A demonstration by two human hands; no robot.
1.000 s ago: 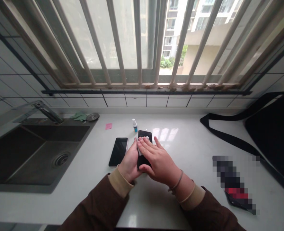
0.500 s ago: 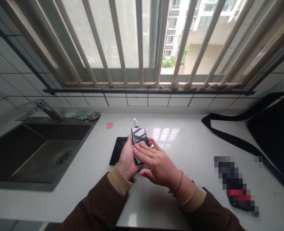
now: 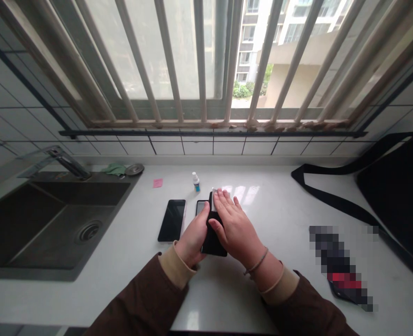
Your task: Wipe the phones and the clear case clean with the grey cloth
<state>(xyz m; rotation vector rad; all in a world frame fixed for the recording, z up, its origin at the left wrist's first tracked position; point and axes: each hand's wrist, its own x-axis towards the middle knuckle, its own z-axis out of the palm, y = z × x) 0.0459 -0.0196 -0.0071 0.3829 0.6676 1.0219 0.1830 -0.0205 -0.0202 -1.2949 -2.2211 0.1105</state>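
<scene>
Up and rightward from half a second ago, my right hand (image 3: 235,227) has slid toward the far end of the dark phone (image 3: 213,243), fingers straight and flat over a white wipe (image 3: 214,203). From the head view, my left hand (image 3: 193,234) grips that phone along its left side, above the tabletop (image 3: 273,200); another phone (image 3: 172,221) lies to the left.

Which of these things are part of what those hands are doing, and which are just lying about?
In use:
dark phone, held by the left hand
white cloth, pressed on it by the right hand

Lying about:
small bottle (may belong too)
flat-lying phone at left (likewise)
pink note
green cloth
black bag
</scene>
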